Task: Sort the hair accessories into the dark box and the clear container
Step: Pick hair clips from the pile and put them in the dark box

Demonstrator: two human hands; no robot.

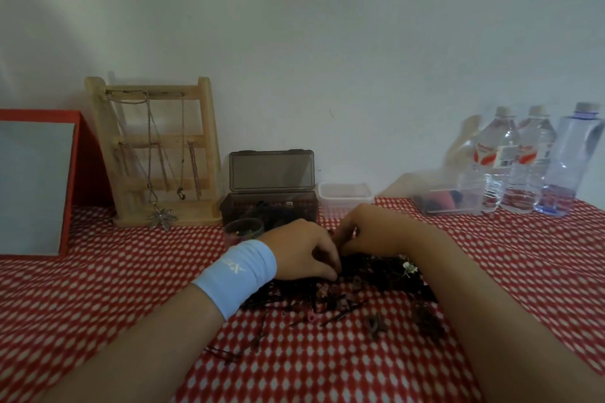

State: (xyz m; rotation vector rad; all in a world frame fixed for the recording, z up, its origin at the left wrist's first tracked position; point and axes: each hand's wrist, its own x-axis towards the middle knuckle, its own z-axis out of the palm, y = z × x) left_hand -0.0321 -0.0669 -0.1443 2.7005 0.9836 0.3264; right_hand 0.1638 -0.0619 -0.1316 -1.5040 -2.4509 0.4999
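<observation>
The hair accessories lie in a dark tangled pile at lower centre of the frame, on the red checked cloth. They include thin bobby pins, small loops like elastics and a little white flower piece. All of it looks very light. The pins are probably stiff and slippery and likely to snag on each other, while the loops are soft and stretchy. Each piece is best taken one at a time with a fingertip pinch, a pin near its bent end, so the rest do not drag along. The left hand, with a white wristband, has its fingers curled and the tips down in the pile. The right hand is curled likewise, just beside it at the pile's far edge. Whether either has closed on a piece I cannot tell. The dark box stands open just above the hands, with the clear container beside it on the right.
</observation>
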